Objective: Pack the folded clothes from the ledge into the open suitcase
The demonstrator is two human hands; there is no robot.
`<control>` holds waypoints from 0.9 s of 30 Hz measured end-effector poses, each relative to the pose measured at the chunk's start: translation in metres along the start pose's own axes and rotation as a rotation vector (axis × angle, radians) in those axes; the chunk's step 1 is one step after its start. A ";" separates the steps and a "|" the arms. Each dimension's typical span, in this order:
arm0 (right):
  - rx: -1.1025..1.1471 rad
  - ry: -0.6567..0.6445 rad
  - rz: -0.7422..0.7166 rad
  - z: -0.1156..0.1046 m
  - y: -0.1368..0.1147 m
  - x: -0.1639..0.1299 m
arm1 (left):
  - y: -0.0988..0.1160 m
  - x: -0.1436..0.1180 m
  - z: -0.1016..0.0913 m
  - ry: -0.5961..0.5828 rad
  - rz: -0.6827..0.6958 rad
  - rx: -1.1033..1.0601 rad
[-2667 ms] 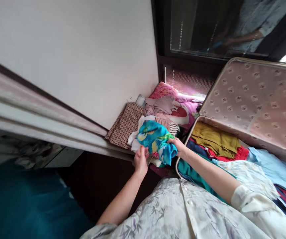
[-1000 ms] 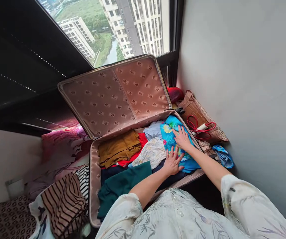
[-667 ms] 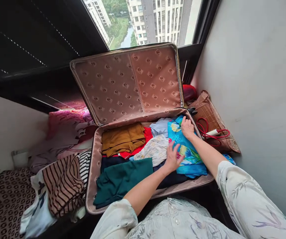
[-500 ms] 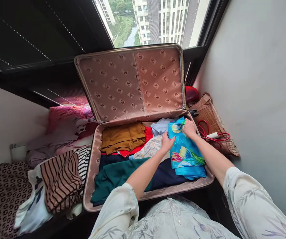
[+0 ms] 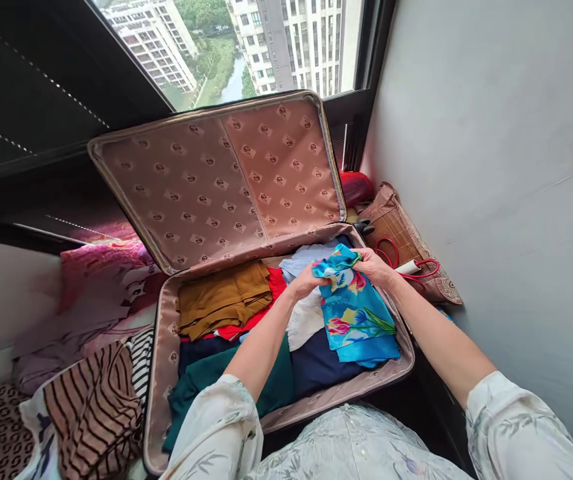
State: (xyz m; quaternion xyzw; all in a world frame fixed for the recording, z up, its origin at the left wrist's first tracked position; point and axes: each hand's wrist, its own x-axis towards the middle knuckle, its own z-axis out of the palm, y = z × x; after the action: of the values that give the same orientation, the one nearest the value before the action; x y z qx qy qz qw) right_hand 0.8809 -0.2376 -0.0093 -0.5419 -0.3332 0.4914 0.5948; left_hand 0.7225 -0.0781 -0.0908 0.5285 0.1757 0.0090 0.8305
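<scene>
Both hands grip the far end of a blue floral cloth [image 5: 359, 313], a folded piece with tulip prints. My left hand [image 5: 307, 281] is closed on its left corner, and my right hand [image 5: 372, 265] pinches the right corner. That end is lifted and bunched, while the near end rests in the right side of an open suitcase [image 5: 156, 393]. Around it in the case lie a mustard garment [image 5: 224, 297], a red one [image 5: 276, 283], a pale blue one [image 5: 304, 259], a whitish one [image 5: 305, 323], a dark green one [image 5: 266, 380] and a navy one [image 5: 319, 360].
The suitcase lid [image 5: 226, 180] leans back against the window frame. Striped clothes [image 5: 94, 407] and pink bedding [image 5: 101, 273] lie to the left. On the right, a brown woven mat [image 5: 391, 220] and a red cord [image 5: 429, 267] sit by the wall [image 5: 491, 167].
My hands have lifted and gathered the far edge of the blue floral cloth, which lay flatter before. The view has shifted, so the suitcase appears further left.
</scene>
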 end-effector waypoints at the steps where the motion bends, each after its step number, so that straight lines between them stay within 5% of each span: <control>1: -0.057 0.018 -0.029 -0.003 -0.004 0.003 | 0.005 -0.001 -0.002 0.034 -0.001 0.048; 6: -0.933 0.533 -0.055 -0.012 -0.019 0.010 | 0.009 0.000 0.003 0.710 0.011 0.563; 8: -1.233 0.615 -0.036 -0.001 -0.011 0.000 | -0.001 -0.007 0.016 0.841 0.066 0.896; 10: -1.398 0.561 -0.071 0.017 0.010 -0.016 | -0.019 -0.018 0.034 0.757 0.180 1.204; 12: -1.475 0.476 -0.068 0.034 0.042 -0.032 | -0.043 -0.031 0.052 0.545 0.253 1.426; 16: -1.482 0.362 0.164 0.043 0.115 -0.049 | -0.095 -0.049 0.074 0.215 0.203 1.632; 20: -1.450 0.413 0.247 0.031 0.158 -0.050 | -0.121 -0.050 0.075 0.189 0.145 1.675; 27: -1.465 0.436 0.220 0.014 0.172 -0.054 | -0.115 -0.040 0.081 0.149 0.123 1.617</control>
State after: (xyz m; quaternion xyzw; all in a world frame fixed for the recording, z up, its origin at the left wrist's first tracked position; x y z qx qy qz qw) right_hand 0.8133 -0.2967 -0.1660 -0.9117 -0.3932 0.0840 0.0843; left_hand 0.6894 -0.2082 -0.1503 0.9715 0.1535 -0.0399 0.1763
